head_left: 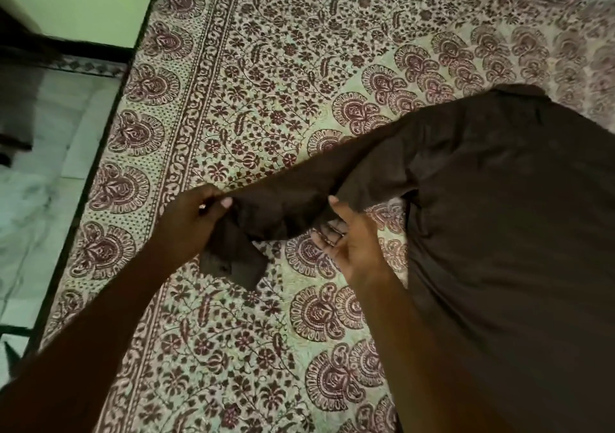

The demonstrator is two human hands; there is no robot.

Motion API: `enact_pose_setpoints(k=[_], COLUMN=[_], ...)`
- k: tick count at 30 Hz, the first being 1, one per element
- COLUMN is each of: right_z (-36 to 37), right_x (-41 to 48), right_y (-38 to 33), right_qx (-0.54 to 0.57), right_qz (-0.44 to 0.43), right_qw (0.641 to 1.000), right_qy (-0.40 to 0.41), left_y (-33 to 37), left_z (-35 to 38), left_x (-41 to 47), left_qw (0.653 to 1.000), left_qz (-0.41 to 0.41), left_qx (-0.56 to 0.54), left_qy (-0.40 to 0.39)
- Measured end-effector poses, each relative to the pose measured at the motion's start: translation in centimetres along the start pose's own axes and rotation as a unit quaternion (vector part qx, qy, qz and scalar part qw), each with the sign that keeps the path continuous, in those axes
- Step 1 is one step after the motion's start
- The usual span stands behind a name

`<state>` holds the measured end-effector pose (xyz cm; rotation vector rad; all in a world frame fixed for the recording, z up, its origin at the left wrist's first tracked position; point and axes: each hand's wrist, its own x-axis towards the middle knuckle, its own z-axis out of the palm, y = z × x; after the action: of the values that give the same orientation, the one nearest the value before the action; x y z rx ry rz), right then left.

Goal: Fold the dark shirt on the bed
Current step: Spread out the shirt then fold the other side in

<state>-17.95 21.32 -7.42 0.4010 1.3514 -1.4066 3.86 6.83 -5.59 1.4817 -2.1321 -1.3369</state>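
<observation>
Dark brown long-sleeved shirt (506,226) of thin woven cloth lies spread on the right side of the bed, on a cream bedspread printed with maroon flowers and paisley fans (266,66). Its collar (519,91) points away from the person. One sleeve (299,193) is lifted off the bedspread and drawn out to the left between both hands.

The left hand (193,219) grips the sleeve near its end, fingers curled round the bunched cloth, and the cuff (233,263) hangs limp below it. The right hand (356,246) takes the sleeve further in. Its thumb lies against the cloth, and its fingers sit loosely beneath in what looks like a light pinch.

The shirt looks light and very soft. It sags wherever it is unsupported, creases easily and will probably drag on the textured bedspread rather than slide. Seams, cuff and shoulder line seem the best places to hold, since they are firmer and keep an edge straight for folding the sleeve across the body.

No brand, label or writing can be read anywhere. Pale floor tiles (33,183) show beyond the left edge of the bed.
</observation>
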Motion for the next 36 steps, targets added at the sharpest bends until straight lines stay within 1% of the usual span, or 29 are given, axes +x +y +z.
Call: enact_pose_setpoints(k=[1, 3, 5, 6, 8, 10, 11, 12, 14, 16, 18, 19, 22, 23, 24, 25, 26, 27, 28, 29, 30, 31, 32, 33, 34, 35, 36], right_z=[1.2, 3.5, 5.2, 5.9, 6.9, 7.7, 8.2, 8.6, 9.5, 10.3, 10.7, 10.8, 10.8, 10.6, 10.2, 9.7, 8.9, 7.9, 7.1, 6.4, 5.9, 5.4, 5.3, 5.7, 6.2, 7.1, 8.1], right_x=[0.3, 1.1, 1.8, 2.2, 2.9, 3.4, 3.6, 3.8, 3.9, 4.1, 4.6, 4.9, 4.7, 4.3, 3.9, 3.5, 3.3, 3.8, 4.2, 5.0, 6.0, 7.4, 8.7, 9.7, 10.7, 11.3, 11.9], right_y=[0.5, 1.4, 1.7, 1.8, 1.8, 1.7, 1.8, 2.0, 2.1, 2.2, 2.4, 2.5, 2.6, 2.6, 2.5, 2.4, 2.1, 1.6, 1.1, 0.5, -0.1, -0.4, -0.6, -0.5, -0.1, 0.5, 1.3], right_qx=[-0.021, -0.027, 0.013, 0.040, 0.088, 0.120, 0.124, 0.123, 0.121, 0.125, 0.112, 0.095, 0.015, -0.020, -0.064, -0.117, -0.193, -0.280, -0.360, -0.429, -0.503, -0.574, -0.632, -0.673, -0.703, -0.732, -0.761], right_qz=[-0.006, -0.007, 0.004, 0.011, 0.020, 0.016, 0.014, 0.014, 0.011, -0.004, -0.026, -0.037, -0.036, -0.032, -0.039, -0.072, -0.129, -0.209, -0.294, -0.370, -0.416, -0.427, -0.407, -0.374, -0.341, -0.329, -0.333], right_qw=[1.000, 1.000, 1.000, 0.999, 0.996, 0.992, 0.992, 0.992, 0.993, 0.992, 0.993, 0.993, 0.996, 0.994, 0.989, 0.976, 0.947, 0.893, 0.824, 0.754, 0.684, 0.623, 0.583, 0.565, 0.562, 0.549, 0.525], right_qy=[0.003, 0.015, 0.019, 0.015, -0.001, -0.013, -0.016, -0.015, -0.008, 0.006, 0.035, 0.052, 0.081, 0.100, 0.129, 0.168, 0.224, 0.284, 0.323, 0.333, 0.326, 0.316, 0.308, 0.297, 0.271, 0.235, 0.187], left_y=[-0.1, -0.4, -0.4, -0.1, 0.6, 1.5, 1.6, 1.5, 0.7, -0.9, -2.3, -2.7, -3.4, -3.7, -3.9, -4.2, -4.7, -4.9, -5.3, -5.4, -5.3, -5.0, -4.8, -4.6, -4.7, -5.0, -5.7], left_z=[-0.6, -1.6, -2.6, -3.3, -5.2, -7.0, -7.9, -8.8, -10.2, -11.1, -11.7, -11.9, -11.8, -11.5, -11.3, -11.0, -10.6, -10.2, -9.8, -9.4, -8.9, -8.3, -7.5, -6.6, -5.5, -4.6, -4.0], left_x=[1.1, 3.4, 5.7, 6.7, 8.7, 10.4, 11.2, 11.9, 13.3, 14.8, 16.0, 16.5, 17.4, 17.6, 17.6, 17.6, 17.5, 17.3, 17.0, 16.6, 16.2, 15.6, 15.1, 14.5, 13.7, 13.0, 12.5], left_qw=[1.000, 0.999, 0.995, 0.991, 0.984, 0.973, 0.967, 0.963, 0.964, 0.972, 0.974, 0.969, 0.935, 0.921, 0.906, 0.891, 0.878, 0.868, 0.859, 0.855, 0.856, 0.864, 0.879, 0.893, 0.901, 0.901, 0.898], left_qz=[0.015, 0.017, 0.008, 0.007, -0.022, -0.070, -0.077, -0.072, -0.066, -0.058, -0.011, 0.012, 0.059, 0.062, 0.064, 0.064, 0.068, 0.075, 0.078, 0.074, 0.072, 0.086, 0.118, 0.149, 0.174, 0.181, 0.171], left_qx=[0.017, 0.046, 0.097, 0.131, 0.167, 0.162, 0.166, 0.177, 0.192, 0.191, 0.213, 0.236, 0.349, 0.384, 0.419, 0.449, 0.473, 0.491, 0.504, 0.511, 0.508, 0.489, 0.455, 0.420, 0.397, 0.393, 0.403], left_qy=[-0.002, 0.007, 0.012, -0.001, -0.061, -0.147, -0.179, -0.193, -0.173, -0.124, -0.080, -0.069, -0.036, -0.021, -0.004, 0.010, 0.020, 0.031, 0.041, 0.055, 0.066, 0.080, 0.085, 0.063, 0.021, -0.021, -0.044])
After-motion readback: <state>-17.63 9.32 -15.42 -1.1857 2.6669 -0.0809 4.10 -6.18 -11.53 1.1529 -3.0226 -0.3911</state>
